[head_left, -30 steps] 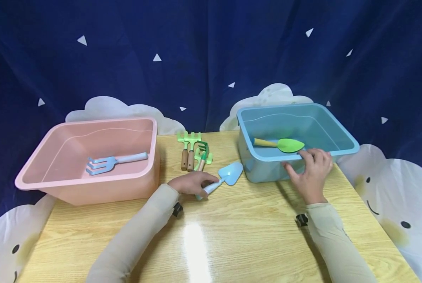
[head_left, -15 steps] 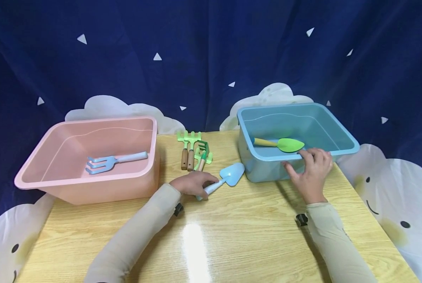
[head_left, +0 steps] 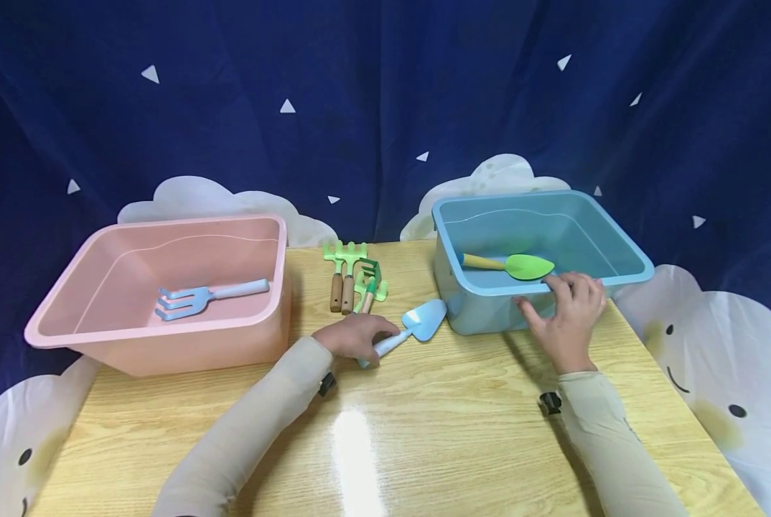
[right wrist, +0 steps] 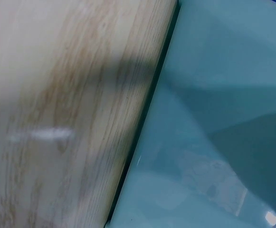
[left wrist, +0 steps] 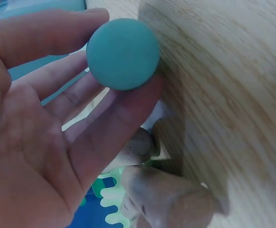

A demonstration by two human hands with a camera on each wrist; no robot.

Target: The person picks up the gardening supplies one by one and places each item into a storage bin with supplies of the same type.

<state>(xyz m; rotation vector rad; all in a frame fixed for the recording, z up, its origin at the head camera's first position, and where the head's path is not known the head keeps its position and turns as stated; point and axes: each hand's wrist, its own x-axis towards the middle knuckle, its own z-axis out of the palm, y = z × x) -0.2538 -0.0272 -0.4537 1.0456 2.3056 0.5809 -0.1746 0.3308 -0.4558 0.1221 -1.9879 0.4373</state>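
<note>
Nearest you, your pale sleeves (head_left: 250, 424) reach in over the wooden table (head_left: 450, 438), a small black device (head_left: 326, 384) under the left wrist and another beneath the right. Your left hand (head_left: 358, 336) has its thumb and fingers clamped on the handle of the blue trowel (head_left: 416, 327), close to the round teal end (left wrist: 123, 53) that your left wrist view shows between thumb and fingers. That trowel is between the two bins, its blade aimed away from you and to the right, its tip just beside the blue bin (head_left: 489, 316); you cannot tell if they touch, nor if the trowel lies flat or is slightly lifted. Your right hand (head_left: 573, 316) grips the blue bin's near rim, fingers bent over the edge and thumb spread apart from them on the outer wall. To your left stands the pink bin (head_left: 217, 348), with a blue fork (head_left: 211, 294) lying inside, prongs to the left. In the blue bin lies a green trowel (head_left: 507, 266), its yellow handle to the left. Past your left hand, small green tools (head_left: 349, 276) lie bunched on the table, and behind everything hangs a dark blue curtain (head_left: 360, 108) with white triangles and clouds
</note>
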